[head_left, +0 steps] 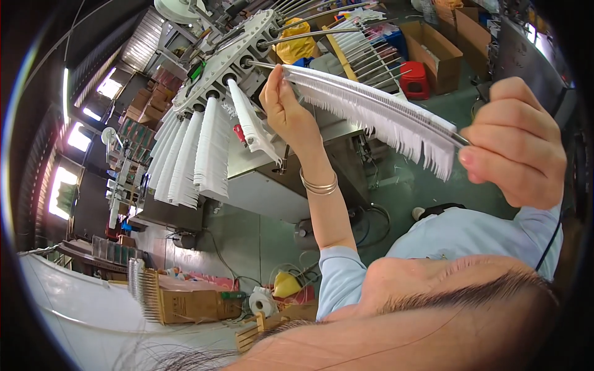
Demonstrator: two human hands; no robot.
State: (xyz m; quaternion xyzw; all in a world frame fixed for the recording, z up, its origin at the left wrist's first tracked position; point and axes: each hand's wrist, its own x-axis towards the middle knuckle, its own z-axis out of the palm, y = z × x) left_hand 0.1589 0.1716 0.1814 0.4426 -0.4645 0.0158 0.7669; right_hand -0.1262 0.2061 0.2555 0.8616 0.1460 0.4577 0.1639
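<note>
A long white fringed strip (377, 114) lies along a thin metal rod (263, 64), its fringe hanging downward. My left hand (289, 111), with metal bangles at its wrist, pinches the strip's upper left end close to a round metal machine (229, 65). Closed around the rod's other end, my right hand (515, 145) is at the right; the palm side of its fingers is hidden. The rod's left end meets a socket on the machine's rim. Left of my left hand, another white strip (249, 117) hangs from the machine, beside several more pleated white ones (212, 148).
Bare metal rods fan out from the machine's far side. Behind the strip are a rack of rods (377, 59), a red stool (414, 79) and an open cardboard box (433, 52). A metal cabinet (266, 195) stands below my left arm. Another cardboard box (192, 305) sits lower left.
</note>
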